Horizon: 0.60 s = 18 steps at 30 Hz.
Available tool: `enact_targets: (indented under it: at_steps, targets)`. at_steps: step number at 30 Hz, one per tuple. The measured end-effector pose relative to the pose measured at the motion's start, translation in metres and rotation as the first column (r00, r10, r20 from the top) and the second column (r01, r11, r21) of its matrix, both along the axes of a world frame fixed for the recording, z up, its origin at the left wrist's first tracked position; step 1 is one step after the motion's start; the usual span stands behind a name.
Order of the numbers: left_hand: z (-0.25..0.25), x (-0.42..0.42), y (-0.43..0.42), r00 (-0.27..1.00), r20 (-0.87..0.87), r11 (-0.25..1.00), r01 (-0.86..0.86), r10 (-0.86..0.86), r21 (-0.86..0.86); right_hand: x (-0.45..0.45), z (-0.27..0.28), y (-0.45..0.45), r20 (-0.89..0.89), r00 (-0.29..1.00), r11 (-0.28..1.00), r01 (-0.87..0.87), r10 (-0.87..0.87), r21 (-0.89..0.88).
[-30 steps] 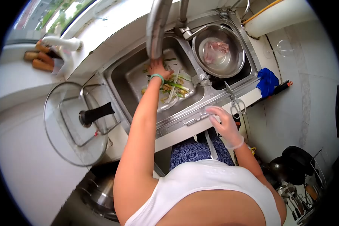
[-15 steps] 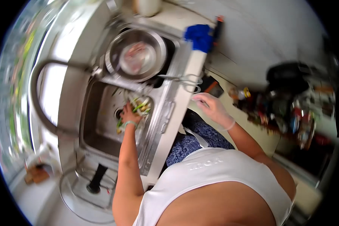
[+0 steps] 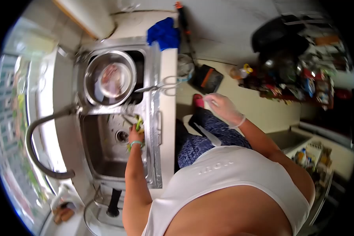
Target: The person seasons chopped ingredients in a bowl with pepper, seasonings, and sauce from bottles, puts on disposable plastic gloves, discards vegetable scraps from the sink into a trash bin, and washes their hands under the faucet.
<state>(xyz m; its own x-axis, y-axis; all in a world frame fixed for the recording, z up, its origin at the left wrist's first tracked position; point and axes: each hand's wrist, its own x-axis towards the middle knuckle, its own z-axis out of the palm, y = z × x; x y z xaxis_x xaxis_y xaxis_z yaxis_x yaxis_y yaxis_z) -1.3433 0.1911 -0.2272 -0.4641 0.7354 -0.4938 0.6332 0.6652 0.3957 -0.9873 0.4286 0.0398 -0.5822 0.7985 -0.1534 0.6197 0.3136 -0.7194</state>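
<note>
My bare left hand (image 3: 135, 136), with a teal band at the wrist, reaches down into the steel sink basin (image 3: 100, 165). Its fingers are closed around green and pale vegetable scraps (image 3: 139, 125) beside the drain (image 3: 122, 136); part of the pile is hidden under the hand. My right hand (image 3: 223, 108) wears a clear plastic glove and hovers over the floor, right of the counter edge. Its fingers are curled together, and I see nothing in them. Scissors (image 3: 163, 87) lie across the sink's rim, between the two hands.
A steel bowl (image 3: 89, 80) with raw meat (image 3: 112, 78) in it sits in the other basin. The curved faucet (image 3: 29, 137) arches at the left. A blue cloth (image 3: 164, 34) hangs at the counter corner. A dustpan (image 3: 207, 79) and a cluttered shelf (image 3: 287, 84) are to the right.
My view has turned and shifted, so the sink sits further left. My left hand has gone from spread over the scraps to drawn together around them. The right hand keeps its curled pose.
</note>
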Motion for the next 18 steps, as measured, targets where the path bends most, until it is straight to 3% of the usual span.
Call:
enact_targets:
  at_steps: [7, 15, 18]
  targets:
    - [0.027, -0.007, -0.002, 0.991, -0.078, 0.990, -0.112, 0.106, -0.085, 0.020, -0.012, 0.040, 0.010, 0.990, 0.982, -0.135, 0.138, -0.130]
    - [0.117, -0.017, -0.030, 0.807, -0.359, 0.874, -0.366, 0.469, 0.320, 0.052, -0.009, 0.075, -0.037, 0.983, 0.976, -0.183, 0.180, -0.116]
    - [0.154, -0.026, -0.046, 0.740, -0.400, 0.821, -0.361, 0.541, 0.441, 0.059, -0.011, 0.078, -0.065, 0.978, 0.971, -0.205, 0.199, -0.121]
